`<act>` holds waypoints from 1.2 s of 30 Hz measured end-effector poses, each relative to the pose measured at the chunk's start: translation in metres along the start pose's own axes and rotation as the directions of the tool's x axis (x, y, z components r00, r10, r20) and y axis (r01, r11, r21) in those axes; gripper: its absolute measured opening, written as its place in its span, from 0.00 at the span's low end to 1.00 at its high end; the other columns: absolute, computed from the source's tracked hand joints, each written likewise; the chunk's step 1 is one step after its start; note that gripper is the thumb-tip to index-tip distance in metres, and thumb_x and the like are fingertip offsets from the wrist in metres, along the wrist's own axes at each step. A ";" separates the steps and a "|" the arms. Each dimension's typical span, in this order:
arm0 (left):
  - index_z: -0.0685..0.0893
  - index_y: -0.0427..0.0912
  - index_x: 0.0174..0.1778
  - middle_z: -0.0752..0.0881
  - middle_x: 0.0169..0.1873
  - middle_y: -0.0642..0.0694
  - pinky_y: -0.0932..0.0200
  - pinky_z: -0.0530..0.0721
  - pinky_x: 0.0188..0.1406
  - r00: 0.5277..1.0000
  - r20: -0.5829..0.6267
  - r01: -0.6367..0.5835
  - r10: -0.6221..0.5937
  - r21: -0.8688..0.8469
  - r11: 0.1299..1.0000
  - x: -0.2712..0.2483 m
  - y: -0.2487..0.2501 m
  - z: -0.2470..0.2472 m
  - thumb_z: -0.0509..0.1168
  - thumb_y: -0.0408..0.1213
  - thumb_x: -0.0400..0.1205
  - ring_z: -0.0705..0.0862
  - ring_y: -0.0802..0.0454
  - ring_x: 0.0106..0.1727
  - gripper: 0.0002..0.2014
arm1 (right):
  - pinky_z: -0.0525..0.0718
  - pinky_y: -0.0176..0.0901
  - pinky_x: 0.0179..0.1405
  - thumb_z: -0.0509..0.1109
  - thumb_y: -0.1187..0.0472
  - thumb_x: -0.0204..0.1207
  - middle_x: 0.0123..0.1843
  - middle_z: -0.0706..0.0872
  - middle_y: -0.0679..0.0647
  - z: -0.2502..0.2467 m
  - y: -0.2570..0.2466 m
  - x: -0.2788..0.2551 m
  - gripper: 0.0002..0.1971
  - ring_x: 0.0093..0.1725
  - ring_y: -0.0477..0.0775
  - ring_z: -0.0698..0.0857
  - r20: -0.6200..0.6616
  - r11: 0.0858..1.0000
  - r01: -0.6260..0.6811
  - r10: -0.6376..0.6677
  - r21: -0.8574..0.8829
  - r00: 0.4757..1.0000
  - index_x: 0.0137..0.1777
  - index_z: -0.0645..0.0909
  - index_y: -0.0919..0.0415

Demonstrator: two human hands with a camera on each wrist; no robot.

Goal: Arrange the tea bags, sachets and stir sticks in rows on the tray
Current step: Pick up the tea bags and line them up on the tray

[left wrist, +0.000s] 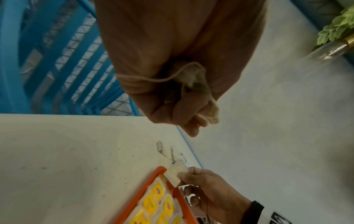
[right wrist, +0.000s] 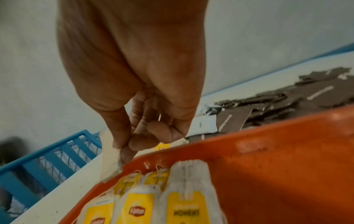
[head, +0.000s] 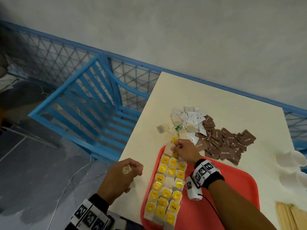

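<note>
A red tray (head: 232, 188) lies on the cream table (head: 216, 100). Along its left side run three rows of tea bags (head: 166, 188) with yellow tags. My right hand (head: 183, 151) pinches one pale tea bag (head: 169, 148) over the tray's far left corner; the same tea bag (left wrist: 175, 172) shows in the left wrist view. My left hand (head: 123, 176) hovers left of the tray with its fingers curled round a crumpled tea bag (head: 127, 169) and its string (left wrist: 168, 77). Loose tea bags, white sachets (head: 191, 117) and brown sachets (head: 222, 143) lie heaped beyond the tray.
Wooden stir sticks (head: 289, 216) lie at the table's near right. White paper cups (head: 292, 165) stand at the right edge. A blue slatted chair (head: 86, 103) and blue mesh fence (head: 49, 53) stand left of the table.
</note>
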State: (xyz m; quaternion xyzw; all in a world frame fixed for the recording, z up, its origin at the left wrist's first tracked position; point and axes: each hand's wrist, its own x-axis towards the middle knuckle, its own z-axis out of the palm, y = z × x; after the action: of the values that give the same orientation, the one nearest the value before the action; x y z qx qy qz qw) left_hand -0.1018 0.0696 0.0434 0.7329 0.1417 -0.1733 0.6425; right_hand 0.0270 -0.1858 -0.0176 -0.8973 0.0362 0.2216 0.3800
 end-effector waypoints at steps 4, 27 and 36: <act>0.90 0.48 0.41 0.90 0.40 0.43 0.58 0.77 0.21 0.999 -0.019 0.048 -0.047 0.025 0.999 0.000 -0.013 -0.007 0.71 0.38 0.82 0.78 0.51 0.24 0.05 | 0.71 0.21 0.20 0.73 0.67 0.79 0.36 0.82 0.56 0.006 -0.002 0.006 0.05 0.29 0.42 0.80 0.032 0.998 -0.065 0.064 0.017 0.997 0.42 0.80 0.65; 0.84 0.35 0.51 0.83 0.32 0.43 0.67 0.66 0.15 0.929 0.286 0.360 -0.235 -0.556 0.749 0.028 0.034 0.036 0.58 0.44 0.89 0.59 0.52 0.29 0.16 | 0.75 0.29 0.40 0.76 0.60 0.77 0.43 0.85 0.45 -0.021 -0.059 -0.093 0.06 0.40 0.43 0.81 -0.129 0.803 0.592 -0.596 -0.076 0.792 0.52 0.87 0.53; 0.77 0.38 0.58 0.74 0.26 0.47 0.70 0.61 0.08 0.801 0.551 0.544 -0.234 -0.504 0.671 0.021 0.047 0.085 0.59 0.43 0.88 0.69 0.59 0.17 0.11 | 0.82 0.44 0.43 0.75 0.54 0.79 0.51 0.84 0.48 -0.045 -0.048 -0.148 0.05 0.49 0.48 0.82 -0.042 0.578 0.786 -0.810 -0.218 0.584 0.51 0.90 0.51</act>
State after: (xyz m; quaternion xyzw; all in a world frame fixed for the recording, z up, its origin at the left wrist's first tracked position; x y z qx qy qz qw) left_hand -0.0693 -0.0208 0.0665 0.3595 0.1999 -0.4123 0.8129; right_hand -0.0783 -0.1983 0.1054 -0.8597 -0.3658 -0.0335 0.3550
